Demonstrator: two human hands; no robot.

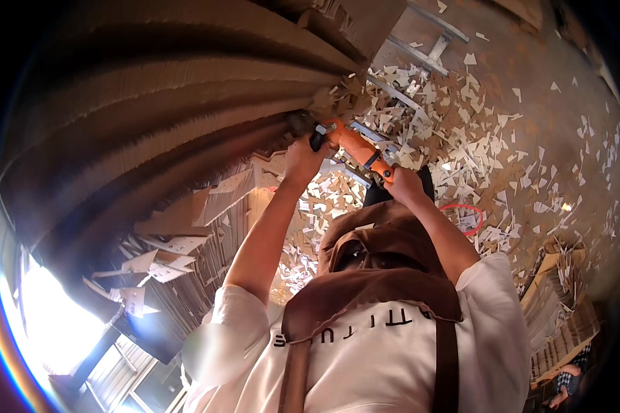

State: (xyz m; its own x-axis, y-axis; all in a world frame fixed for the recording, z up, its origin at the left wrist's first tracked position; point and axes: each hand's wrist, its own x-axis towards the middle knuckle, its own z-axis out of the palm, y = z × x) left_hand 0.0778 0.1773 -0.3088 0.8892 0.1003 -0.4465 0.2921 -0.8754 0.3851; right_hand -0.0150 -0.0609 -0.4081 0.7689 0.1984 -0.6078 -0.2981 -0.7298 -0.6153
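Both my hands are closed on an orange power tool, long-bodied and shaped like an angle grinder. My left hand wraps round the black side handle by its front end. Around the rear of the orange body my right hand is closed. The dark head of the tool is up against the lower edge of a tall stack of brown cardboard sheets; shadow hides exactly where they meet. Cardboard scraps lie heaped just beyond the tool.
Offcuts cover much of the floor. Metal bars lie at the far side, and a red loop rests among scraps. Another cardboard pile stands left, and a bundle right. Part of another person shows lower right.
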